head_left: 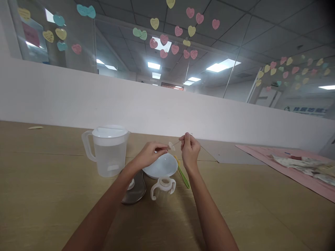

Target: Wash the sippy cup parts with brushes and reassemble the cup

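My left hand (pixel 154 152) is closed, its fingertips pinching a small translucent silicone piece (pixel 171 145) that looks like a bottle nipple. Facing it, my right hand (pixel 190 148) grips a thin wire-like stick (pixel 177 143) whose tip meets the silicone piece; a small loop shows past my fingers. Both hands are raised over a white bowl (pixel 161 168). Closer to me stands a clear baby bottle (pixel 164 195) without a top, with two white handles. A green-handled brush (pixel 184 177) leans or lies right of the bowl. Under my left forearm is a dark grey tray (pixel 137 196) bearing a white part (pixel 131 184).
A lidded translucent pitcher (pixel 111 153) with clear liquid stands left of the bowl. At the right, a pink cloth (pixel 261 157) carries crumpled whitish material (pixel 300 164). A small yellowish slip (pixel 35 127) lies far left. A white wall (pixel 146 111) borders the table's back.
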Motion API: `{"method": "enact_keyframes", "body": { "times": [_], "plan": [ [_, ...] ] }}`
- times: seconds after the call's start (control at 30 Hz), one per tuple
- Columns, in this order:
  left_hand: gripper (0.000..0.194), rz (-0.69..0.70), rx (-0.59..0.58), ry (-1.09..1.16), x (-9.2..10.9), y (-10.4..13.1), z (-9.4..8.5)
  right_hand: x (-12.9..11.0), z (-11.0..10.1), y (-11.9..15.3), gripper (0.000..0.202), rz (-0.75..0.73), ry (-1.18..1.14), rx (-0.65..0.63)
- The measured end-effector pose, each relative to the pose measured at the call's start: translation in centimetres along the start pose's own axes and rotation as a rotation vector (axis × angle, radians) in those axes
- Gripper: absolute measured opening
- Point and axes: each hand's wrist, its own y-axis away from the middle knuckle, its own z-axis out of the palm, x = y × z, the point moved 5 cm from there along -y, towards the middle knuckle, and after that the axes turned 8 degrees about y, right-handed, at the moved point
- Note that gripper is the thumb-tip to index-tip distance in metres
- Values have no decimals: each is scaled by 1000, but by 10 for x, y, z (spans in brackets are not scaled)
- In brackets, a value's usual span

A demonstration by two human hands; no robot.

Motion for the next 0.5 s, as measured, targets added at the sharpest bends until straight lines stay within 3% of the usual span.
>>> {"method": "enact_keyframes", "body": {
  "times": [0.17,0.33,0.5],
  "plan": [
    [27,4,-51,-25,3,2,4,3,-16,-11,40,139,-247,103],
    [26,24,9,-123,6,-1,2,8,-28,-18,36,181,-304,232],
    [23,-1,44,-275,-7,-3,-5,42,-57,-34,35,219,-316,419]
  ]
}}
